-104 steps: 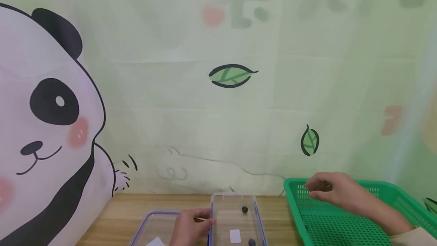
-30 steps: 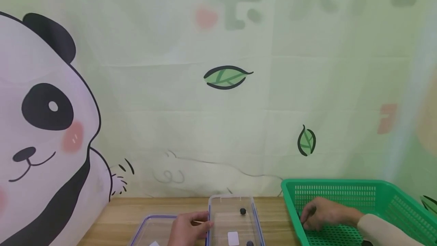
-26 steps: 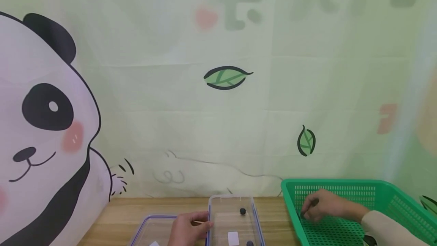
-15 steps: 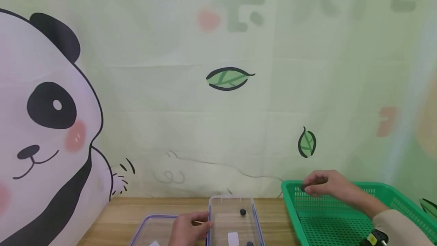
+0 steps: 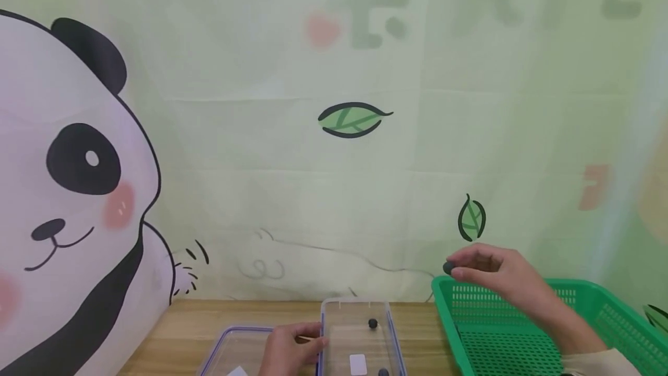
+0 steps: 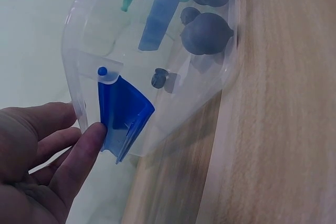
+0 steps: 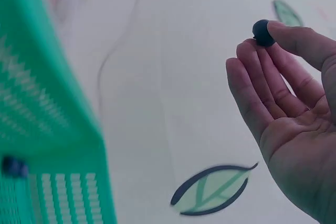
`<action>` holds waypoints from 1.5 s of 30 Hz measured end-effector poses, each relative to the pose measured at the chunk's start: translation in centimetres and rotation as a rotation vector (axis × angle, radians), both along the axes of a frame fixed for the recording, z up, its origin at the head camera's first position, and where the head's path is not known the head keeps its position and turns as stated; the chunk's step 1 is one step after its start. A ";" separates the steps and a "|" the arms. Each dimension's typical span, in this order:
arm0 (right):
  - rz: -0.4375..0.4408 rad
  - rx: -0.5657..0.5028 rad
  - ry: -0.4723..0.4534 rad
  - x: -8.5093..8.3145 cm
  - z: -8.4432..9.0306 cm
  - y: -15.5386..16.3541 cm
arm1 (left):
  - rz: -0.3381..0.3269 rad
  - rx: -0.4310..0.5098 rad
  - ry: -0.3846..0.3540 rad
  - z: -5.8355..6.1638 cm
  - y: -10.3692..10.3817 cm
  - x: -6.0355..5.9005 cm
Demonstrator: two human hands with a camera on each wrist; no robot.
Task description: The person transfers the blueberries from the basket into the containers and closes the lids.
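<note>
My right hand (image 5: 508,274) pinches a dark blueberry (image 7: 263,32) between thumb and fingertips, above the left rim of the green plastic basket (image 5: 449,329). My left hand (image 5: 292,348) is at the left side of a clear plastic box (image 5: 341,335). Seen from the left wrist, its thumb presses the box's blue side latch (image 6: 121,114) while a finger lies along the wall's edge. Inside the box are several blueberries (image 6: 207,33), one (image 5: 373,323) near the far end and another (image 5: 383,372) nearer, plus a white square label (image 5: 358,364).
Left of the box lies a clear lid (image 5: 245,338) with a blue-violet edge, partly behind my left hand. A blurred dark round thing (image 7: 14,166) shows in the basket. The wooden table (image 5: 193,318) ends against a hanging printed with a panda (image 5: 78,161).
My right hand reached down into the green basket, then rose with a blueberry and moved left over its rim. My left hand has stayed at the box.
</note>
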State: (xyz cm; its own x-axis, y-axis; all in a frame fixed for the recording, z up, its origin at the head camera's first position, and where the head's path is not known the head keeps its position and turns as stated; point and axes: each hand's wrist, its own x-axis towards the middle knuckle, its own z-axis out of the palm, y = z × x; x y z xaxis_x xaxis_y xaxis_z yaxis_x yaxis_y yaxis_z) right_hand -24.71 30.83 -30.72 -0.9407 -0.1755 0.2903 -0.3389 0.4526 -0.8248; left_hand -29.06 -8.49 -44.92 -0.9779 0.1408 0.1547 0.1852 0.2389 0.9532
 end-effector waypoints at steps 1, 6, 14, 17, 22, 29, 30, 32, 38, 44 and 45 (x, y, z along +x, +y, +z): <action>-0.008 -0.006 0.006 0.4 0.0 -0.4 | -0.001 -0.001 -0.002 0.0 0.0 0.0; -0.036 -0.054 0.003 1.9 -0.7 -2.0 | -0.005 -0.006 -0.011 0.0 0.1 -0.2; -0.037 -0.155 -0.052 3.2 -2.2 -4.0 | -0.005 -0.013 -0.009 -0.1 0.2 -0.3; -0.014 -0.153 -0.047 3.3 -2.5 -4.5 | -0.006 -0.009 -0.006 -0.2 0.2 -0.3; 0.001 -0.139 -0.042 3.2 -2.9 -5.1 | -0.010 0.006 -0.013 -0.2 0.2 -0.3; 0.109 -0.055 0.026 2.4 -4.5 -7.4 | -0.011 0.010 -0.007 -0.2 0.0 -0.1; 0.134 -0.038 0.030 2.3 -4.9 -8.0 | -0.012 0.008 -0.005 -0.2 0.0 -0.1; 0.184 -0.010 0.010 2.1 -5.6 -9.2 | -0.010 0.003 -0.009 0.0 -0.1 -0.1; 0.362 0.025 -0.137 1.3 -8.1 -11.6 | -0.004 -0.010 -0.017 0.1 -0.1 0.0; 0.434 0.052 -0.286 0.4 -10.2 -12.5 | -0.005 -0.007 -0.004 0.0 -0.1 0.0; 0.446 0.067 -0.294 0.4 -10.3 -12.6 | -0.008 -0.005 -0.001 0.0 -0.1 0.0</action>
